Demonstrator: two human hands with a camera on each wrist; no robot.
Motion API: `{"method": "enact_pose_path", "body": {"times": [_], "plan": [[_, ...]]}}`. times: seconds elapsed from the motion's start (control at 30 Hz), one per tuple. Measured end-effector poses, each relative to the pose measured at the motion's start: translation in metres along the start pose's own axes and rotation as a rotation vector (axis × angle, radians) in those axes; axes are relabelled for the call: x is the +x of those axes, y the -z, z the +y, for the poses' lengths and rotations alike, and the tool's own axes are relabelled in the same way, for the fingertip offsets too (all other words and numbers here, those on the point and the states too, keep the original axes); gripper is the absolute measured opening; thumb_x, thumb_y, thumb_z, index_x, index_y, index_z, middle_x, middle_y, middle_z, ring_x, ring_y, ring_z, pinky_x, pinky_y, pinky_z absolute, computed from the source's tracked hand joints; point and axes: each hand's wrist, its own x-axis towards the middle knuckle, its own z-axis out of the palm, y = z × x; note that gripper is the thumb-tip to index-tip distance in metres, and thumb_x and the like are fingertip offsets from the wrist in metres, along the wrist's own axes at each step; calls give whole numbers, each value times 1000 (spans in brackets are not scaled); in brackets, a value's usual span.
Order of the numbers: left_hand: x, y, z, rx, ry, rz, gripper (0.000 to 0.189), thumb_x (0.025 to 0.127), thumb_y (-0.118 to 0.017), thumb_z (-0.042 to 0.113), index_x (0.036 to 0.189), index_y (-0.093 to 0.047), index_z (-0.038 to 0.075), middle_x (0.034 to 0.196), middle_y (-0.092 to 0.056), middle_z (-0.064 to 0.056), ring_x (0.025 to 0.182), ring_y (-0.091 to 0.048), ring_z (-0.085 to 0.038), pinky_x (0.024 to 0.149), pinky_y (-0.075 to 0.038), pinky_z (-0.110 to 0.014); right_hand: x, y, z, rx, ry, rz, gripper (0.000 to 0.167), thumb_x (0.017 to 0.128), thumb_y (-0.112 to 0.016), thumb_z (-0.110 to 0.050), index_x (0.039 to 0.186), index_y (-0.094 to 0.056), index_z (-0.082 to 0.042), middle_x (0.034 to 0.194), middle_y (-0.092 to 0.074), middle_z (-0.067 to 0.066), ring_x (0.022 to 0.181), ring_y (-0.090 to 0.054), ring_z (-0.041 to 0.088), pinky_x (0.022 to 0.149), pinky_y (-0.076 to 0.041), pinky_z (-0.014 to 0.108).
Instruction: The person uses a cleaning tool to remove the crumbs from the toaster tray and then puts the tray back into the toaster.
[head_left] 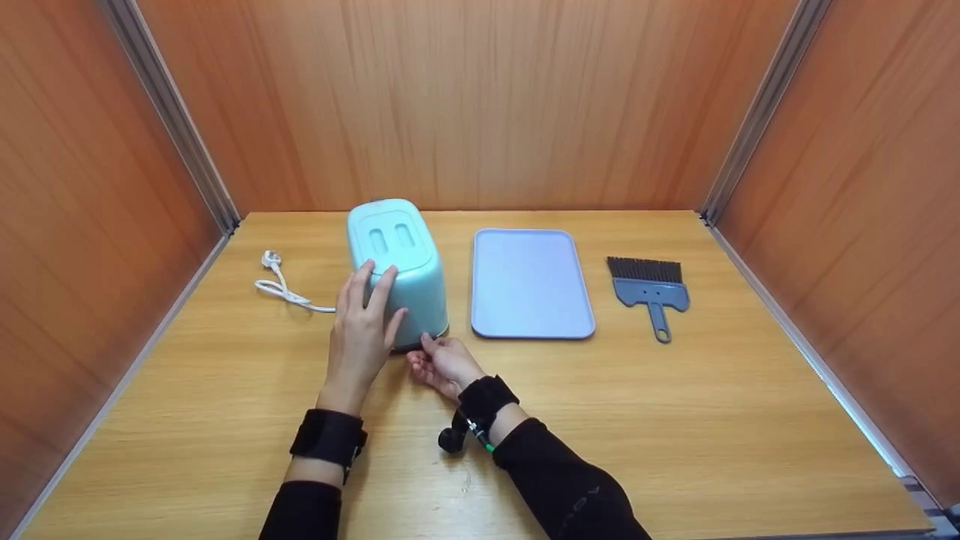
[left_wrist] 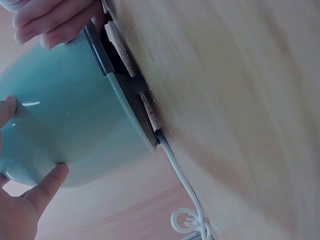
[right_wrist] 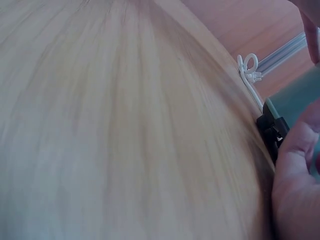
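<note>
A mint-green toaster (head_left: 420, 300) with a closed, slotted lid stands left of the table's middle. My left hand (head_left: 358, 330) spreads its straight fingers over the near end and lid edge. At the bottom near edge, my right hand (head_left: 448, 366) has its thumb against the base and its other fingers curled below. From the left wrist view, a pale, speckled crumb tray (left_wrist: 120, 47) shows under the toaster's black base (left_wrist: 98, 50), its near end at my right hand. The thumb and index finger pinch there, partly hidden.
A white cord with a plug (head_left: 271, 260) lies left of the toaster. To the right is a pale blue-lilac tray (head_left: 529, 283), then a grey hand brush (head_left: 651, 291) with dark bristles. Wooden panels (head_left: 465, 105) enclose the table's back and sides.
</note>
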Motion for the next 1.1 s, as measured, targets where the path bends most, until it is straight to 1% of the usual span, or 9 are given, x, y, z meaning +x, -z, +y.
{"method": "enact_pose_path", "body": {"times": [0.13,0.27,0.57,0.77,0.93,1.1], "plan": [[0,0,0,1,-4,7,65,98,-81,21,156,-54,17,163,-44,-20,147,-46,-49,112,-51,-66,-1,-1,0,-26,-8,3,16,116,-44,-16,107,-47,-4,70,-65,3,58,-61,7,58,-55,16],[0,0,-1,3,-10,16,64,97,-81,22,155,-55,17,162,-45,-20,146,-47,-49,111,-51,-66,-1,-2,0,-70,-12,21,17,117,-42,-16,108,-48,-3,71,-65,4,60,-61,8,59,-56,17],[0,1,-1,3,7,-1,63,98,-80,22,156,-54,19,163,-44,-19,146,-47,-48,111,-52,-65,-2,-4,-1,-132,-7,44,18,117,-43,-18,109,-49,-4,73,-65,3,62,-61,8,60,-56,18],[-1,0,-1,2,-9,22,62,98,-81,22,154,-56,17,161,-46,-20,145,-48,-48,109,-53,-65,-1,-4,-1,-132,-7,29,15,117,-41,-16,109,-47,-5,71,-64,4,61,-61,9,60,-56,20],[0,1,-1,0,-5,15,62,98,-81,22,154,-56,17,162,-45,-20,145,-48,-48,109,-53,-65,0,-4,0,-127,-10,31,15,117,-40,-16,108,-47,-6,71,-63,4,60,-61,9,59,-55,20],[0,1,-1,4,3,10,62,98,-81,23,155,-55,18,162,-45,-20,146,-48,-48,109,-53,-65,-2,-6,0,-145,9,54,21,118,-40,-17,108,-52,-2,67,-63,3,56,-60,7,56,-54,19]]}}
